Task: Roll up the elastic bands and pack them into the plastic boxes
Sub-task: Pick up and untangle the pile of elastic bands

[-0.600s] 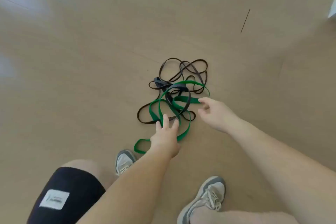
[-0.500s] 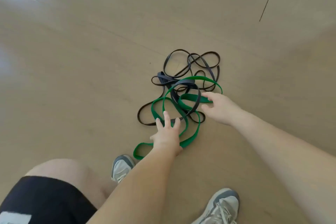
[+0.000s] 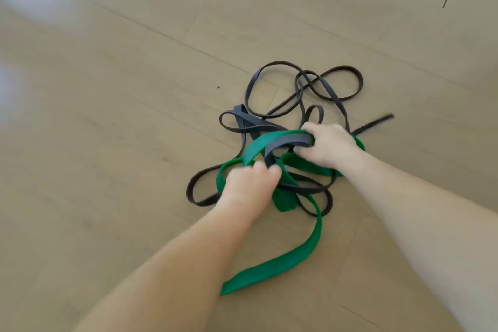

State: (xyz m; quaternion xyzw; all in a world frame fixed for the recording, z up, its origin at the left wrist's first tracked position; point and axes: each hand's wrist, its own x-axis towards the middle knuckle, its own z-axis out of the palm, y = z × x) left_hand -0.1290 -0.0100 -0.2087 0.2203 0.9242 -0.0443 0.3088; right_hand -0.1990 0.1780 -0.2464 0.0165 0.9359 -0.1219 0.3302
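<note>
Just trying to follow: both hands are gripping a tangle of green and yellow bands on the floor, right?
Not yellow: the head view shows a green band and dark bands. The left hand and right hand do grip them on the floor.

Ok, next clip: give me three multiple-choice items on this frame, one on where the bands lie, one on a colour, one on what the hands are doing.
1. Where does the tangle of bands lie?
A. in a plastic box
B. on the wooden floor
C. on a table

2. What colour is the wide band trailing toward the camera?
A. red
B. yellow
C. green

3. What are the hands doing?
A. both grip bands
B. both hover open
C. only one grips

Key: 1 B, floor planks show under the loops. 2 C, its flat tail is plainly green. 3 A, the left hand and right hand both have fingers curled round bands.
</note>
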